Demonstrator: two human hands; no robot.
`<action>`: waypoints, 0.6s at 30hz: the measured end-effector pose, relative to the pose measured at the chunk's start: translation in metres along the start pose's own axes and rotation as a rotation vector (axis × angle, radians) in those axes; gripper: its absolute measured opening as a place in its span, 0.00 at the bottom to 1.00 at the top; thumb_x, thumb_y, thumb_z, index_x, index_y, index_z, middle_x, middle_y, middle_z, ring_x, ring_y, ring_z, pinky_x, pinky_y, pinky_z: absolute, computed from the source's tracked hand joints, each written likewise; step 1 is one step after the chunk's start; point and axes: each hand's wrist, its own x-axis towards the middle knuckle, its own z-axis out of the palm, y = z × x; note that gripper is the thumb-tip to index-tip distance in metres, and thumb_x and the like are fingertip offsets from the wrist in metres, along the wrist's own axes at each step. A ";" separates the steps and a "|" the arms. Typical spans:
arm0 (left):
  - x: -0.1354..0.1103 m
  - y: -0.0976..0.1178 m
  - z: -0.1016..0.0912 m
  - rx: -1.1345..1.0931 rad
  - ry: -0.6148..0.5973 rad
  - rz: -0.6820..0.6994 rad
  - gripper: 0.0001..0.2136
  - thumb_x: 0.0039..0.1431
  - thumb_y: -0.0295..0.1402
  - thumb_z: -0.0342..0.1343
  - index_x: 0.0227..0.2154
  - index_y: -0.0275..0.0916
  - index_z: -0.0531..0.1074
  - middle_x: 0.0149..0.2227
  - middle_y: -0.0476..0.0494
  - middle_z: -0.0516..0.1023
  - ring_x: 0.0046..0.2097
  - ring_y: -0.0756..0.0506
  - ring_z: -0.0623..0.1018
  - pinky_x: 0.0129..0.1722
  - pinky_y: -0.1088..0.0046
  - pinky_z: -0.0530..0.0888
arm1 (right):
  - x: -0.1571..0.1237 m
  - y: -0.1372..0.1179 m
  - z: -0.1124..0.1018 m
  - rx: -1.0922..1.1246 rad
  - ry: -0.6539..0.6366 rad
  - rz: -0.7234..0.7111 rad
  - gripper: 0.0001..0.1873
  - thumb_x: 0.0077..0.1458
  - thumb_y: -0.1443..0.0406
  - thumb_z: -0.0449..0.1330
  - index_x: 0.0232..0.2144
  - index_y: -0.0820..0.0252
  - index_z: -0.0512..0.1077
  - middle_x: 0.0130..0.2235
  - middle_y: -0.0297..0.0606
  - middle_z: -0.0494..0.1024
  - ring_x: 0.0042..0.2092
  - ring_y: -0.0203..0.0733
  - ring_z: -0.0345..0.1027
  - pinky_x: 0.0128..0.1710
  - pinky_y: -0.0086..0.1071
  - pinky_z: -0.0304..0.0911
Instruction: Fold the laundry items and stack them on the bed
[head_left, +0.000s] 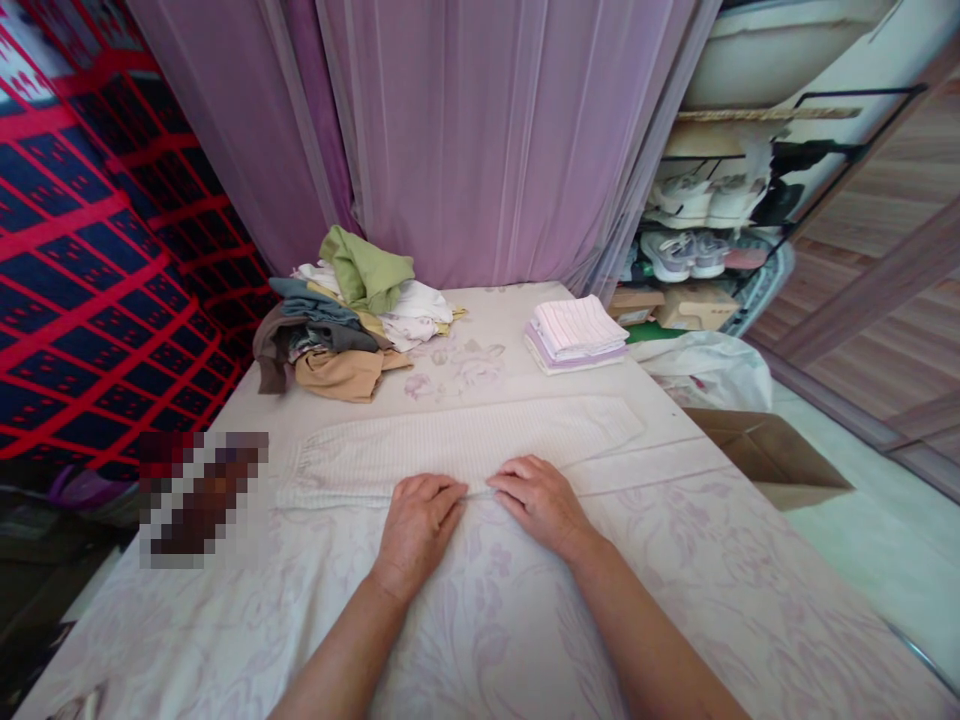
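A pair of pale striped trousers [450, 440] lies folded lengthwise across the table, its gathered waistband at the left and the legs stretching right. My left hand [421, 520] is at the middle of the near edge, thumb and fingers closed on the cloth. Just to its right, my right hand [541, 505] pinches the same edge, with a small gap between the two hands. The fingertips partly cover the fabric they hold.
A heap of loose clothes [345, 315] sits at the far left, a folded stack [576, 335] at the far right. An open cardboard box [772, 455], a white plastic bag [709, 365] and a shoe rack [750, 150] stand right of the floral-covered table [495, 620]. Purple curtains [487, 140] hang behind.
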 end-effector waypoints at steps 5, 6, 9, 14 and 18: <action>0.001 -0.001 0.002 0.008 -0.002 -0.018 0.11 0.61 0.34 0.53 0.46 0.46 0.74 0.43 0.45 0.77 0.46 0.44 0.72 0.47 0.62 0.67 | 0.002 0.000 0.002 -0.059 -0.002 -0.010 0.09 0.58 0.67 0.57 0.39 0.52 0.77 0.37 0.36 0.77 0.40 0.39 0.66 0.41 0.33 0.61; 0.003 0.000 0.001 0.021 -0.010 -0.025 0.11 0.61 0.34 0.53 0.45 0.46 0.74 0.43 0.45 0.77 0.46 0.44 0.73 0.47 0.62 0.67 | 0.002 0.000 0.002 -0.071 -0.008 -0.009 0.09 0.58 0.67 0.57 0.39 0.52 0.76 0.36 0.36 0.77 0.39 0.39 0.66 0.41 0.33 0.61; 0.010 0.003 -0.003 0.106 -0.059 -0.018 0.10 0.62 0.35 0.53 0.45 0.46 0.74 0.41 0.46 0.77 0.44 0.44 0.73 0.45 0.63 0.67 | 0.003 -0.001 0.002 -0.100 -0.022 0.003 0.09 0.58 0.67 0.57 0.38 0.53 0.76 0.37 0.37 0.76 0.39 0.40 0.66 0.40 0.33 0.61; 0.021 0.007 -0.006 0.345 -0.149 0.104 0.08 0.62 0.31 0.51 0.40 0.41 0.74 0.35 0.44 0.77 0.39 0.43 0.74 0.39 0.64 0.67 | 0.003 -0.001 0.002 -0.080 -0.043 0.026 0.09 0.59 0.65 0.56 0.39 0.54 0.75 0.38 0.37 0.76 0.40 0.41 0.66 0.42 0.34 0.60; 0.026 0.005 -0.004 0.372 -0.144 0.112 0.07 0.62 0.30 0.50 0.37 0.39 0.74 0.34 0.44 0.77 0.37 0.43 0.74 0.37 0.65 0.67 | 0.002 -0.005 0.002 -0.077 -0.031 0.059 0.15 0.56 0.60 0.60 0.46 0.56 0.72 0.41 0.40 0.76 0.43 0.44 0.65 0.43 0.37 0.60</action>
